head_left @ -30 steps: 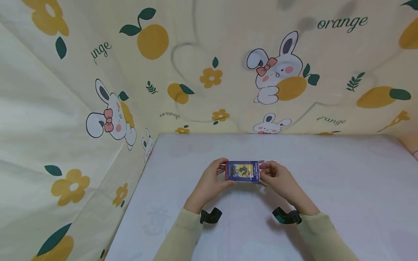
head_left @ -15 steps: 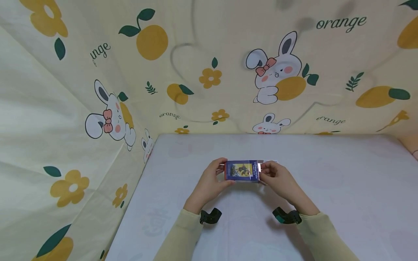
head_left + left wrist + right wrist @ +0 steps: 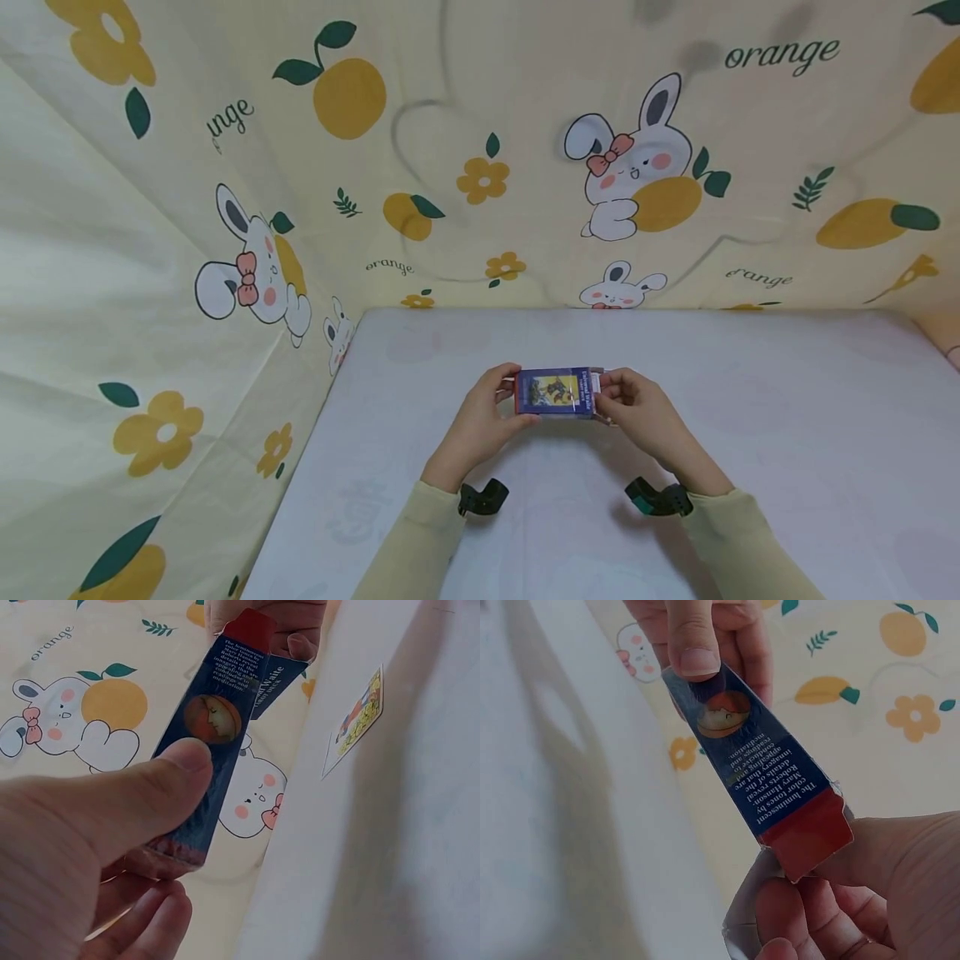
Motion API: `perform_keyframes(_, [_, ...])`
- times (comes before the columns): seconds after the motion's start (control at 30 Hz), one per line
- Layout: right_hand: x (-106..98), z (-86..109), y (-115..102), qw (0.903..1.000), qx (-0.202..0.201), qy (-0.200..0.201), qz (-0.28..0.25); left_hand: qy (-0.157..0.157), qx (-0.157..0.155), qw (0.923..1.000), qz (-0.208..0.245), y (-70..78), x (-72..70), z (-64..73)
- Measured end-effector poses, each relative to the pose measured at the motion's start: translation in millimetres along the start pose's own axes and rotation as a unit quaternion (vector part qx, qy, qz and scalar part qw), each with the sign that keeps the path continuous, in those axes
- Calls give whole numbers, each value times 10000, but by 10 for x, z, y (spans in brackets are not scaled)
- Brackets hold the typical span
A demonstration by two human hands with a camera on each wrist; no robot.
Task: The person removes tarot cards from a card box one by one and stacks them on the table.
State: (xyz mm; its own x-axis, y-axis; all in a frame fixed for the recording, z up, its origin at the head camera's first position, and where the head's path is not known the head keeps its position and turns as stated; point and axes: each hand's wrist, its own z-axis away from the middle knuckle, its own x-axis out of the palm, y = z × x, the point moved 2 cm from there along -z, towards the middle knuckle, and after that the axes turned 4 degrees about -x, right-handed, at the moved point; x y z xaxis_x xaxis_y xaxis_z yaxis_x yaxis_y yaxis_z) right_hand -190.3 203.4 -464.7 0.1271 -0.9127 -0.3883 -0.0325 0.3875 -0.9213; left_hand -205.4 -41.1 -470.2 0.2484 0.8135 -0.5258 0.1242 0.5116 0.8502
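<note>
A blue tarot deck box [image 3: 555, 392] is held lengthwise between both hands above the table. My left hand [image 3: 483, 425] grips its left end, the thumb pressing a narrow side printed with a face. At the right end, my right hand [image 3: 648, 417] holds the box with curled fingers. A red side flap [image 3: 810, 834] sticks out at that end, and a greyish lid flap [image 3: 746, 907] is bent outward by the right fingers. The inside of the box is hidden. In the left wrist view a picture card [image 3: 356, 724] appears on the white surface beyond the box.
The white-covered table [image 3: 555, 533] extends around both arms. A cream cloth [image 3: 487, 92] printed with rabbits and oranges rises behind it and along the left. Dark cameras [image 3: 483, 497] are strapped to both wrists.
The box has tilted very slightly at its right end, where the right fingers shift a little at the flaps. Yellow seen beneath that end earlier is now hidden. The left hand stays nearly still.
</note>
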Motion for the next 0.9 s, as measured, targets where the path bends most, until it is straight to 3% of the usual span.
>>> perform_keyframes(0.5, [-48,2,-19,9996,108,70,-248,160,123,9998,81,-24,-39,-13])
perform_keyframes(0.9, [-157,-3,-30,9977,356,534,-222,416,147,9989,163,-9,-124,-13])
